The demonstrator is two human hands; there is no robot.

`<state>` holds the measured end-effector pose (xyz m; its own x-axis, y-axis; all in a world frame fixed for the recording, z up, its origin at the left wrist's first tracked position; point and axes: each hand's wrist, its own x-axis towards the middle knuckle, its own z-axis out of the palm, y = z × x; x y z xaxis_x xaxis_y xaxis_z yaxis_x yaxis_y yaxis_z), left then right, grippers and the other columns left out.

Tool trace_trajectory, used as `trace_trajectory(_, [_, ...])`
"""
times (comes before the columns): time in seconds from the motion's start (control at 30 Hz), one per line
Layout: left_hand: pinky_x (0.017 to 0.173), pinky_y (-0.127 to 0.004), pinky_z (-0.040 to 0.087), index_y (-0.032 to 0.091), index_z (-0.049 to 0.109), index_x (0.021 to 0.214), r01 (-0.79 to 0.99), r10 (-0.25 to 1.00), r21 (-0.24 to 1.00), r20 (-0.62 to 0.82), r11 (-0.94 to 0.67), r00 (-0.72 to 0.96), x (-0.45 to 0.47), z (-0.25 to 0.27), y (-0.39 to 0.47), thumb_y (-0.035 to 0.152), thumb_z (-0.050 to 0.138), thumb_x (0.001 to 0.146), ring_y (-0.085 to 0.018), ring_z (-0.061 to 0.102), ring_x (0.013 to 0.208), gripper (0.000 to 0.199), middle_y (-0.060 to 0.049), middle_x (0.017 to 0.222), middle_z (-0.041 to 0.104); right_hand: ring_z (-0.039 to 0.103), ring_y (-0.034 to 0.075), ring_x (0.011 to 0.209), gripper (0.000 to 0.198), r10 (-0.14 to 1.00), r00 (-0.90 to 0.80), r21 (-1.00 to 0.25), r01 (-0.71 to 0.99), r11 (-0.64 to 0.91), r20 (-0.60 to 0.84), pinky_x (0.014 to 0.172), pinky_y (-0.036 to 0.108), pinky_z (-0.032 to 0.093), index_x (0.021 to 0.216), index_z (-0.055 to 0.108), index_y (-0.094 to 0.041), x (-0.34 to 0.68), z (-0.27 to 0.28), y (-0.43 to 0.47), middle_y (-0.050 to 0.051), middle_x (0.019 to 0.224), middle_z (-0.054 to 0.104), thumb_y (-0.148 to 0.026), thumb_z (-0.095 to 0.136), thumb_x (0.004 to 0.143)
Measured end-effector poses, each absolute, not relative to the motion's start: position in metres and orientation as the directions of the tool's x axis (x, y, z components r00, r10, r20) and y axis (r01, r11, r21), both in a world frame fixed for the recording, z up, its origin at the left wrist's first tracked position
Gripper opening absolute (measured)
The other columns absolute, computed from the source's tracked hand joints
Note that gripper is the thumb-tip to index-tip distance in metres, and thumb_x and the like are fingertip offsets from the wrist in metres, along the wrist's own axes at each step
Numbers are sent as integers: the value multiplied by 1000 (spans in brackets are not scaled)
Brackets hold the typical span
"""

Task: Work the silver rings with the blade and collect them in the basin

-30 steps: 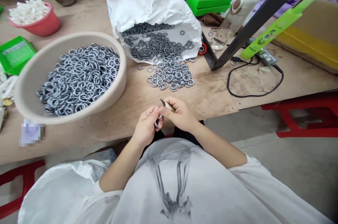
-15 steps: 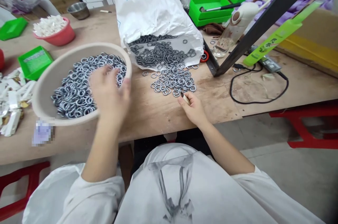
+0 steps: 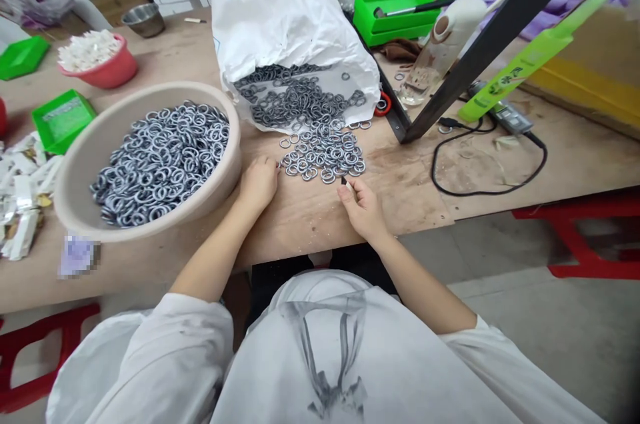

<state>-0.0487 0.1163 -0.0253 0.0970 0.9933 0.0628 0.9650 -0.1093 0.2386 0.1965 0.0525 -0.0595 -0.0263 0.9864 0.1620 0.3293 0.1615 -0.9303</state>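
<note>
Beside the left edge of a loose pile of grey rings (image 3: 325,156), my left hand (image 3: 259,183) rests on the table with its fingers curled together. Its fingertips are at the outermost rings, and what they pinch, if anything, is too small to tell. My right hand (image 3: 364,209) grips a small tool with a pale handle and a dark pointed tip (image 3: 344,181), just below the pile's near edge. To the left stands a wide beige basin (image 3: 233,164) heaped with grey rings (image 3: 165,161). More rings spill from the mouth of a white sack (image 3: 295,24) behind the pile.
A dark metal bar frame (image 3: 450,91) rises right of the sack, near a bottle (image 3: 430,51) and a black cable (image 3: 480,194). Green trays (image 3: 390,24), a red bowl (image 3: 107,71) of white pieces and a metal bowl (image 3: 144,23) stand farther back.
My left hand has moved right and down, from above the basin to the table beside the ring pile. My right hand stays nearly in place with the small tool.
</note>
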Motion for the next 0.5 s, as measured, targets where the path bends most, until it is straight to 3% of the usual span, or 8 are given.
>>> trace_trajectory(0.03, [98, -43, 45, 12, 68, 99, 945, 994, 312, 74, -96, 77, -48, -23, 103, 22, 47, 92, -32, 60, 109, 24, -20, 110, 68, 51, 14, 70, 36, 987, -41, -933, 323, 160, 156, 69, 26, 41, 95, 64, -19, 195, -57, 53, -2, 75, 57, -54, 53, 93])
trace_trajectory(0.1, [92, -39, 47, 15, 68, 93, 813, 995, 579, 104, -61, 1, -42, -17, 78, 29, 52, 92, -27, 63, 98, 21, -15, 100, 70, 52, 13, 68, 35, 988, -91, -950, 277, 144, 123, 67, 26, 42, 99, 65, -19, 189, -51, 51, -1, 78, 60, -52, 58, 90])
trace_trajectory(0.17, [81, -32, 50, 16, 68, 87, 459, 999, 889, 15, 9, -48, -31, -11, 54, 39, 58, 89, -20, 64, 82, 25, -10, 90, 71, 54, 13, 70, 36, 981, -163, -975, 179, 132, 103, 67, 26, 44, 106, 65, -20, 181, -41, 47, 0, 84, 63, -50, 65, 86])
trace_trajectory(0.2, [75, -30, 50, 16, 68, 84, 245, 997, 966, -78, 78, -10, -24, -9, 43, 43, 62, 87, -18, 63, 75, 28, -8, 86, 70, 56, 14, 72, 38, 974, -203, -985, 117, 129, 104, 68, 26, 46, 108, 65, -20, 177, -35, 45, 0, 87, 65, -49, 68, 84])
trace_trajectory(0.3, [62, -24, 48, 15, 67, 78, -122, 961, 960, -237, 254, 142, -1, -5, 16, 46, 71, 80, -12, 58, 61, 32, -4, 74, 66, 61, 14, 71, 35, 939, -334, -995, -84, 59, 84, 69, 29, 51, 98, 64, -20, 165, -18, 37, 1, 83, 67, -51, 70, 82])
trace_trajectory(0.4, [53, -22, 44, 15, 63, 73, -222, 960, 936, -251, 275, 127, 15, -6, 0, 51, 71, 80, -10, 53, 57, 37, -1, 67, 59, 59, 13, 57, 37, 911, -411, -977, -205, -66, 25, 58, 28, 52, 84, 57, -22, 159, -8, 32, -3, 68, 63, -57, 67, 83])
trace_trajectory(0.5, [47, -21, 40, 17, 58, 72, -273, 966, 927, -247, 257, 74, 22, -10, -5, 59, 67, 81, -8, 47, 50, 44, 2, 65, 54, 61, 13, 60, 39, 920, -390, -981, -189, -48, 30, 61, 29, 53, 87, 58, -22, 160, -5, 28, -2, 70, 63, -60, 68, 81])
